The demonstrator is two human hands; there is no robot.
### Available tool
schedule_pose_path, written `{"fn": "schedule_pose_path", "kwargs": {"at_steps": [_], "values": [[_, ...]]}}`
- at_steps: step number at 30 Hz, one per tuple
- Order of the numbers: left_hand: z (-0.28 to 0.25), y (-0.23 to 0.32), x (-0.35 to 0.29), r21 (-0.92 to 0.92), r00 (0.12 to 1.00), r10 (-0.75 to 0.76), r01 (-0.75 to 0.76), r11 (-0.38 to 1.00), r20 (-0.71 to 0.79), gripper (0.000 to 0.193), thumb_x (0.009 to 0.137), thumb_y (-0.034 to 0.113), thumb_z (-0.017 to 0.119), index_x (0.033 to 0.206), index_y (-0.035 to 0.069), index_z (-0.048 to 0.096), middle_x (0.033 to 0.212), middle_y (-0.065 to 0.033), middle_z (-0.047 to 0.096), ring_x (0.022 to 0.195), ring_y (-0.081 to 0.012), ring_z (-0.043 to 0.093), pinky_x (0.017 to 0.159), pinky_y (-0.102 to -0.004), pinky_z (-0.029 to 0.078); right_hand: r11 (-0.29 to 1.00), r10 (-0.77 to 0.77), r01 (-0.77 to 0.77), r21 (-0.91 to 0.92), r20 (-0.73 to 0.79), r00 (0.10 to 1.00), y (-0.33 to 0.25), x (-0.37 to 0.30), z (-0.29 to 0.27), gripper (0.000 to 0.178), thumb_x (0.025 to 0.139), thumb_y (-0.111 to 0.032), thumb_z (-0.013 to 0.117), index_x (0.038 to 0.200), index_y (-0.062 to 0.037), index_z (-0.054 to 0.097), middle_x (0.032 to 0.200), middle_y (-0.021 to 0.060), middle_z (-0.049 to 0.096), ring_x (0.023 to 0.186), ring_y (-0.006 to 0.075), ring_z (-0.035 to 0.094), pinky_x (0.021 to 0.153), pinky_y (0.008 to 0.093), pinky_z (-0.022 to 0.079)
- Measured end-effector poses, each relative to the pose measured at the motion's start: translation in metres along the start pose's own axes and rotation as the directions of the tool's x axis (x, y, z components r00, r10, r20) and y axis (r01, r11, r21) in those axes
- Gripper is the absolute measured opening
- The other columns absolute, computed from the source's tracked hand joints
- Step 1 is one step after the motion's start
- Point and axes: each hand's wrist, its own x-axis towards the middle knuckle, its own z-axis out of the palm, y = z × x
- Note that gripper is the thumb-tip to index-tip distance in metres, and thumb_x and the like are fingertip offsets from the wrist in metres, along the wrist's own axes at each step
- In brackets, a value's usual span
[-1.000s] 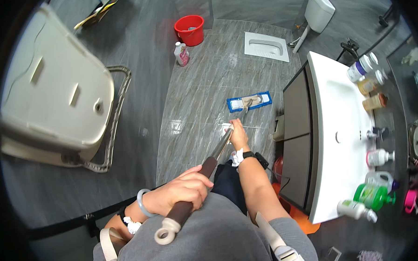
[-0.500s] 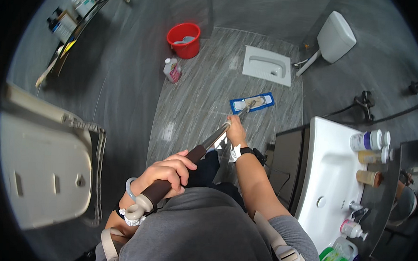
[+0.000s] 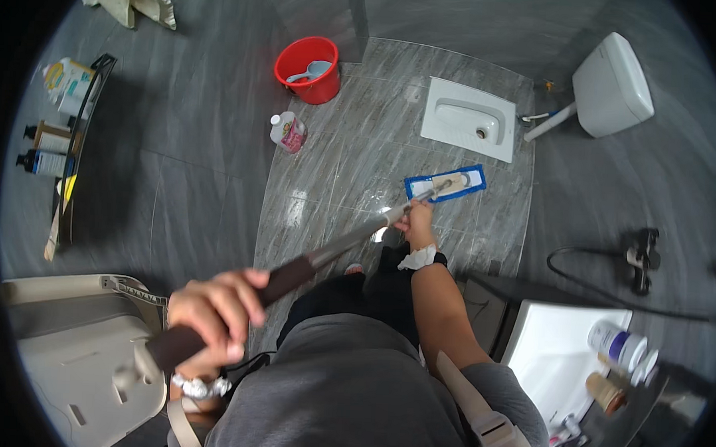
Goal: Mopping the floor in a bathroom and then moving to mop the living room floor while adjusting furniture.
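A flat mop (image 3: 341, 243) slants across my body, its blue-edged head (image 3: 478, 179) lying on the floor near the squat toilet (image 3: 446, 130). My left hand (image 3: 220, 312) is closed round the dark brown grip at the upper end, a little blurred by motion. Farther down, my right hand (image 3: 416, 224) holds the metal pole just above the mop head; some of its fingers are hidden behind the pole. A white band circles each wrist.
At the far left of the floor stand a red bucket (image 3: 326, 86) with a dipper inside and a white-and-pink bottle (image 3: 290, 134). A white sink (image 3: 529, 335) with bottles is at right, a folded pale plastic panel (image 3: 72, 363) at left. A shelf (image 3: 91, 108) and a cistern (image 3: 614, 87) are on the walls.
My left hand has moved left and outward with the grip end of the mop. My right hand and the mop head have shifted slightly right in the picture; the view has turned too.
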Motion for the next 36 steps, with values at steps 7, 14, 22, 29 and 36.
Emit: {"fn": "schedule_pose_path", "kwargs": {"at_steps": [7,14,22,29,36], "values": [[0.002,0.041,0.107,0.028,0.997,-0.010,0.008,1.000,0.073,0.021,0.065,-0.002,0.077,0.066,0.010,0.059,0.060,-0.0047,0.064,0.061,-0.0210,0.065,0.073,-0.0391,0.050,0.782,0.323,-0.309,0.542,0.072,0.944,-0.040,0.033,0.041,0.045,0.079,0.008,0.051,0.118,-0.0093,0.036,0.090,0.0112,0.048,0.059,0.0261,0.051,0.052,0.0453,0.050],[-0.014,0.132,0.091,0.355,0.913,0.370,-0.294,0.888,-0.171,0.033,0.068,0.022,0.087,0.083,0.019,0.058,0.060,0.0112,0.065,0.056,-0.0001,0.061,0.065,-0.0221,0.040,0.873,0.292,-0.400,0.281,0.357,0.888,-0.111,-0.067,0.100,0.061,0.082,-0.002,0.068,0.127,-0.0158,0.030,0.080,0.0031,0.051,0.057,0.0130,0.050,0.047,0.0305,0.043],[-0.043,0.113,0.127,0.347,0.751,0.460,-0.321,0.881,-0.474,0.034,0.067,0.017,0.078,0.077,0.018,0.046,0.058,0.0089,0.048,0.054,-0.0048,0.041,0.071,-0.0240,0.031,0.820,0.188,-0.384,0.424,0.433,0.881,-0.159,-0.059,0.072,0.062,0.082,-0.009,0.068,0.131,-0.0196,0.031,0.090,0.0048,0.054,0.063,0.0171,0.058,0.052,0.0379,0.051],[-0.047,0.076,0.202,-0.049,0.987,0.095,-0.090,0.995,0.126,0.046,0.057,0.009,0.091,0.084,0.014,0.053,0.054,0.0058,0.064,0.049,-0.0056,0.061,0.063,-0.0192,0.042,0.720,0.056,-0.242,0.650,0.293,0.955,-0.166,-0.009,-0.017,0.051,0.081,-0.007,0.060,0.123,-0.0234,0.036,0.089,0.0028,0.053,0.062,0.0160,0.052,0.057,0.0436,0.048],[-0.011,0.019,0.243,0.012,0.808,0.088,-0.100,0.995,-0.582,0.028,0.090,0.011,0.060,0.112,0.004,0.043,0.080,-0.0012,0.040,0.075,-0.0109,0.039,0.086,-0.0339,0.039,0.881,0.364,-0.421,0.215,0.260,0.895,-0.139,0.075,-0.059,0.066,0.084,-0.013,0.061,0.138,-0.0190,0.022,0.096,0.0089,0.058,0.071,0.0234,0.061,0.062,0.0508,0.054]]}}
